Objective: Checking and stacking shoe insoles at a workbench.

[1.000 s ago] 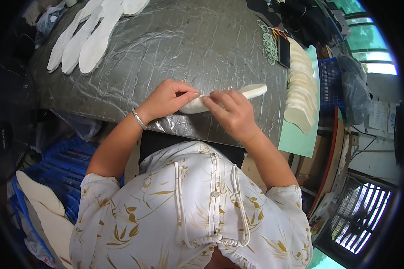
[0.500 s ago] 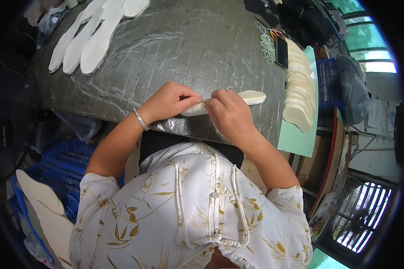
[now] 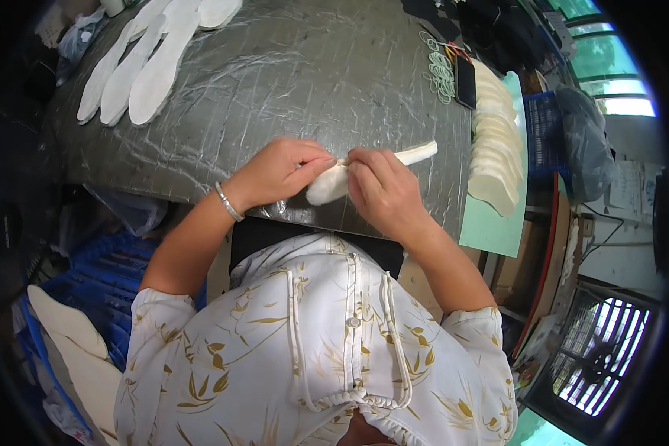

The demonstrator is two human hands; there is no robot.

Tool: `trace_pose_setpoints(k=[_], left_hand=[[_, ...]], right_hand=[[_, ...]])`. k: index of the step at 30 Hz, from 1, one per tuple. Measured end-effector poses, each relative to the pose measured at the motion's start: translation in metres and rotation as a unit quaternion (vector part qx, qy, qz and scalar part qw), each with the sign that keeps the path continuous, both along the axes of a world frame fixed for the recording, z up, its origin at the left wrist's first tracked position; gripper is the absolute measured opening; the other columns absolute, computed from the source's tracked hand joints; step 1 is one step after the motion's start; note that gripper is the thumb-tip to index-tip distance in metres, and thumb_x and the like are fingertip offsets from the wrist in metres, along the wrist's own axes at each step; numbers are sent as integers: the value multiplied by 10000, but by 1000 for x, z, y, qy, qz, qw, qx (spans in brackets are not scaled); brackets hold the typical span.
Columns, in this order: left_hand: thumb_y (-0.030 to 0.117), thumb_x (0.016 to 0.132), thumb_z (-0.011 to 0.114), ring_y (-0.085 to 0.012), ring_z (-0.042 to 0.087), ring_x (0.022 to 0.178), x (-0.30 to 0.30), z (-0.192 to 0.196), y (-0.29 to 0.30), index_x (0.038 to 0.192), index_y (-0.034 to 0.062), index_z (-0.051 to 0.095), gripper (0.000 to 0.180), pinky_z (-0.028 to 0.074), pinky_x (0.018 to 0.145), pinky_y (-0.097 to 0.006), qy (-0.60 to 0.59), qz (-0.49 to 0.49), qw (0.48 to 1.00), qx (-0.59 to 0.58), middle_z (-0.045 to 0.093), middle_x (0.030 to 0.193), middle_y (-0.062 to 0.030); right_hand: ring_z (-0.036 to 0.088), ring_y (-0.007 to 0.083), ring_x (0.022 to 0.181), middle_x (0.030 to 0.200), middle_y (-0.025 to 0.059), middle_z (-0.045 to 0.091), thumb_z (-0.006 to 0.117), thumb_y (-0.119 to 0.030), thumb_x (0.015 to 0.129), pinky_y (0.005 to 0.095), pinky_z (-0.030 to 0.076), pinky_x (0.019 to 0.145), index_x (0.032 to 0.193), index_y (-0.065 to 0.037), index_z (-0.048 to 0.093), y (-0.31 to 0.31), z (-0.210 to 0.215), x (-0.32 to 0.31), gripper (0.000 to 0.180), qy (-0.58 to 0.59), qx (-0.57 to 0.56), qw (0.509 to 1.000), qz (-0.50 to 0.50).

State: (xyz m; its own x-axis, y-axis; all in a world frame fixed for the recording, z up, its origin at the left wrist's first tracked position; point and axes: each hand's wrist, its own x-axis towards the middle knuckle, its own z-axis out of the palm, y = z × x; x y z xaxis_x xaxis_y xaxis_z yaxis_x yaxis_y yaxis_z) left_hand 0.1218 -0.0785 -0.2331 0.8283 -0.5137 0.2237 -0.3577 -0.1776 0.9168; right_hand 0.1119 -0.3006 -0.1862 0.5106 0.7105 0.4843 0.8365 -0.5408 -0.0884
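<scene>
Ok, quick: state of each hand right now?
Left hand: closed, fingertips pinching the edge of the long white fuzzy insole.
Right hand: closed, gripping the same insole.

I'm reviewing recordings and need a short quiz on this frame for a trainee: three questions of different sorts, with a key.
1. What do the left hand and right hand both hold?
2. True or false: the silver bracelet is on the left wrist.
3. Fill in: on the table's right side, the dark phone lies between the pale green cord and the row of ____.

Key:
1. A white padded piece.
2. True.
3. Cream pieces.
</scene>
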Motion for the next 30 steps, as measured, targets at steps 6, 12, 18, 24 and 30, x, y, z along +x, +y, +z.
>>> trace_pose_setpoints(k=[6,12,18,24,30], left_hand=[[59,831,725,-296,662,1095,-21,5,-9,1322,18,599,508,525,917,-359,-33,24,999,12,672,1215,-168],[-34,785,678,-318,700,974,-24,-7,-13,1279,73,653,506,567,820,-348,-70,59,994,60,699,1152,-154],[74,814,703,-270,695,930,-22,-11,-13,1201,99,695,388,532,791,-374,-204,95,969,104,725,1076,-78],[78,856,692,-298,688,932,-19,-12,-9,1137,34,711,285,491,819,-382,-110,63,991,46,723,1030,-140],[20,877,662,-257,696,820,-22,-10,-9,1028,17,728,165,479,771,-329,-105,117,987,25,737,945,-119]], right_hand=[[607,229,841,983,100,612,665,-48,734,341,498,672,944,13,608,-5,1,1,225,-23,-57,998,15],[618,253,778,958,114,612,673,-41,737,373,541,720,898,17,605,-2,-8,-1,184,4,-22,1000,14],[637,298,774,892,126,619,689,-6,748,410,571,794,854,14,589,2,-14,4,148,24,61,998,17],[626,281,749,830,81,638,717,-17,766,404,480,672,864,-49,609,2,-7,1,149,129,80,988,-24],[655,313,947,1050,158,691,691,-29,849,398,512,844,1199,-28,648,-25,8,15,353,269,175,946,-48]])
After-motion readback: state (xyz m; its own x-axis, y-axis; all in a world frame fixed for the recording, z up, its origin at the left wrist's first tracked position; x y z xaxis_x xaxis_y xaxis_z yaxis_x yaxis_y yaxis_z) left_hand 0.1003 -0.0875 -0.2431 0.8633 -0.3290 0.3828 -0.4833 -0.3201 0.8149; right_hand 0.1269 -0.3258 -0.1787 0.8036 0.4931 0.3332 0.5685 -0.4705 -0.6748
